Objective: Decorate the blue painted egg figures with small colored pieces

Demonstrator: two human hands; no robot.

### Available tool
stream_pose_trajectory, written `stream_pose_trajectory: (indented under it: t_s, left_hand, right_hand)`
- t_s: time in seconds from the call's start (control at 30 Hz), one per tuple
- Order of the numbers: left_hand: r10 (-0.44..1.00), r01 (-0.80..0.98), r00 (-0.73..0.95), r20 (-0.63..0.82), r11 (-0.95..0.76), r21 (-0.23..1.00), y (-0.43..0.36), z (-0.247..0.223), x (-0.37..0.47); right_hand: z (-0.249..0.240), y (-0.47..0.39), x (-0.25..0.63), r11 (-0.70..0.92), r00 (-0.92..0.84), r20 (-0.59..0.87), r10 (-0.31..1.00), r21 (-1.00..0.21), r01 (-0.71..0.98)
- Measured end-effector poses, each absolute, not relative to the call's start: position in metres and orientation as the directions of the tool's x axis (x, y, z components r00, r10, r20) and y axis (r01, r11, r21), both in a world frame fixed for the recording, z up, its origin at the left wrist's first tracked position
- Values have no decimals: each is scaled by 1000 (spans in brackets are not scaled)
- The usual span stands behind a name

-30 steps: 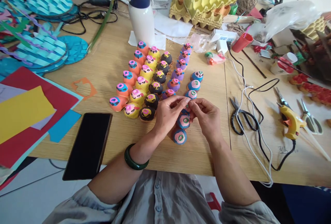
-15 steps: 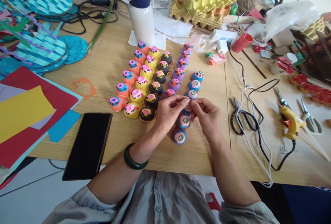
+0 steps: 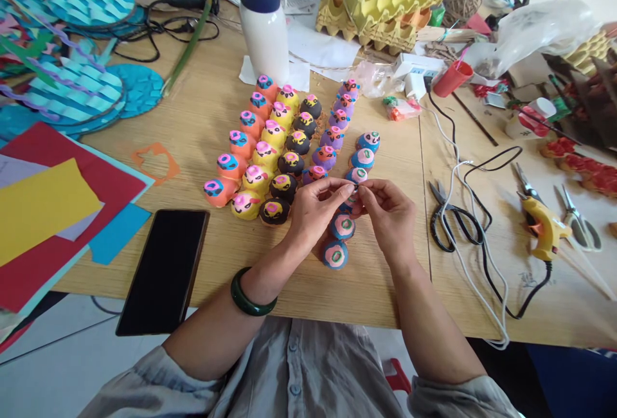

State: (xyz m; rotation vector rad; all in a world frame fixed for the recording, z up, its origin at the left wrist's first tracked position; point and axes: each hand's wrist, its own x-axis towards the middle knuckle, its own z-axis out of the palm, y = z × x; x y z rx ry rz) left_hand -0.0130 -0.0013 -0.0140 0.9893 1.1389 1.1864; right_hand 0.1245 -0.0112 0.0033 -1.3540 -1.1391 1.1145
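Note:
Both of my hands meet over a row of blue dome-shaped figures (image 3: 343, 226) topped with pink patches and green rings. My left hand (image 3: 313, 211) is closed, thumb and forefinger pinching a tiny black clay-like piece (image 3: 355, 187). From the other side, the fingertips of my right hand (image 3: 389, 217) pinch the same piece. My fingers partly hide the middle of the blue row. To the left stand rows of purple (image 3: 324, 158), black (image 3: 283, 188), yellow (image 3: 255, 178) and orange (image 3: 220, 191) domes with coloured faces.
A phone (image 3: 164, 270) and coloured paper (image 3: 118, 231) lie at left. Black-handled scissors (image 3: 456, 215), cables and a yellow glue gun (image 3: 544, 228) are at right. Behind the domes stand a white bottle (image 3: 264, 38) and yellow egg trays (image 3: 390, 3).
My right hand has shifted very slightly to the right, its fingertips still at the black piece. My left hand stays nearly in place, and the domes have not moved.

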Motion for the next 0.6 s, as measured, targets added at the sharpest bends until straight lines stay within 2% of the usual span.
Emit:
stream_pose_trajectory:
  t_s: [0.13,0.33,0.6]
  left_hand:
    - [989,-202,21,-146,147,968,-1,-13,-13]
    - [993,-145,32,-117,120,982,-2,-17,-14]
    - [991,-143,16,-136,137,980,-2,-14,-14]
  right_hand:
    - [4,-12,124,-42,130,-34,991,-997,63]
    - [4,-12,124,15,157,25,987,-998,64]
    - [1,-12,125,-8,139,6,990,-995,100]
